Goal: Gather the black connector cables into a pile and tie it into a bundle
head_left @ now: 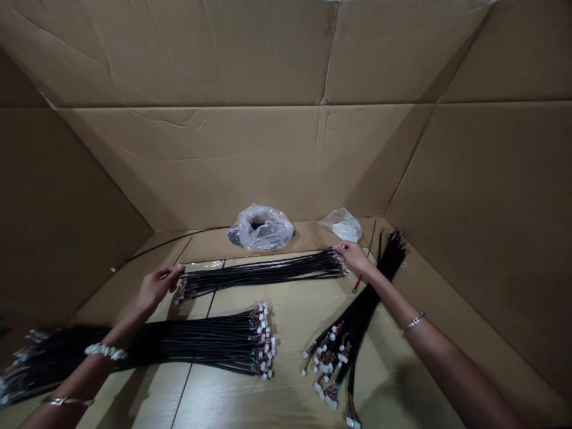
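A loose bundle of thin black cables (pixel 268 270) lies crosswise toward the back of the work surface. At its left end my left hand (pixel 156 287) is closed, thumb and fingers pinching the end of a black cable. My right hand (pixel 354 257) is closed at the bundle's other end, pinching a cable end among small connectors and thin wires. Whether both hands grip the same single cable is hard to tell. Below my left forearm rests a larger bundle of black cables (pixel 201 345) with white connectors (pixel 264 339). Another cable bundle (pixel 364 310) lies diagonally by my right forearm.
Tall cardboard walls (pixel 250 161) enclose the back and sides. Against the back stand a plastic-wrapped coil (pixel 264 227) and a clear plastic bag (pixel 345 226) with white contents. A single black cable (pixel 165 241) curves at back left. A short red-ended lead (pixel 357 283) lies near my right wrist.
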`<state>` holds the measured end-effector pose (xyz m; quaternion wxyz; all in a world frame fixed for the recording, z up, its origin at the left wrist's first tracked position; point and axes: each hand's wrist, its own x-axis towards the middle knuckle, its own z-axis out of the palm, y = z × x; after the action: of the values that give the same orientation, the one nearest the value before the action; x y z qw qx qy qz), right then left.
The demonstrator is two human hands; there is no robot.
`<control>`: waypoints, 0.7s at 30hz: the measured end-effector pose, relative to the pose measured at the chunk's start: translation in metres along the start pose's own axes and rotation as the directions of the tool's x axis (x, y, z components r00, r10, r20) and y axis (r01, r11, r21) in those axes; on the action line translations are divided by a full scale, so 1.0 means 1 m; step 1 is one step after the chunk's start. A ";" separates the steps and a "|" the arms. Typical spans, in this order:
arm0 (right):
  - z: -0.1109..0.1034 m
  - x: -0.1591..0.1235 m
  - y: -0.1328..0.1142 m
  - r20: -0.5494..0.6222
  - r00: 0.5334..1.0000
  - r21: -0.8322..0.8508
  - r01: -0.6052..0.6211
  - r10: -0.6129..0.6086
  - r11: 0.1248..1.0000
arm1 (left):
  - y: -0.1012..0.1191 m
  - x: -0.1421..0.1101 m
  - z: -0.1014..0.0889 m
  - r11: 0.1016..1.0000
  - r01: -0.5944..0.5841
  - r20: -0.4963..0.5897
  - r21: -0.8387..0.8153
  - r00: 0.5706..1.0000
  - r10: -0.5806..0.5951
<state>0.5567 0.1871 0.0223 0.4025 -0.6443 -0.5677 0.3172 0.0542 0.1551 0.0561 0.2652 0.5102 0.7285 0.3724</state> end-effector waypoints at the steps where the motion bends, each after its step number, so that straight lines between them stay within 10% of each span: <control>1: -0.001 0.001 -0.002 -0.005 1.000 0.003 0.014 -0.014 1.000 | -0.001 0.000 -0.001 1.000 -0.002 0.004 -0.005 1.000 0.002; 21: 0.001 -0.008 -0.011 -0.056 0.996 0.041 0.068 -0.066 0.997 | -0.013 0.004 -0.005 0.991 -0.017 -0.024 -0.136 1.000 0.013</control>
<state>0.5492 0.1796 0.0314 0.4421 -0.6244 -0.5709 0.2978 0.0420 0.1545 0.0488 0.2880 0.4920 0.7006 0.4290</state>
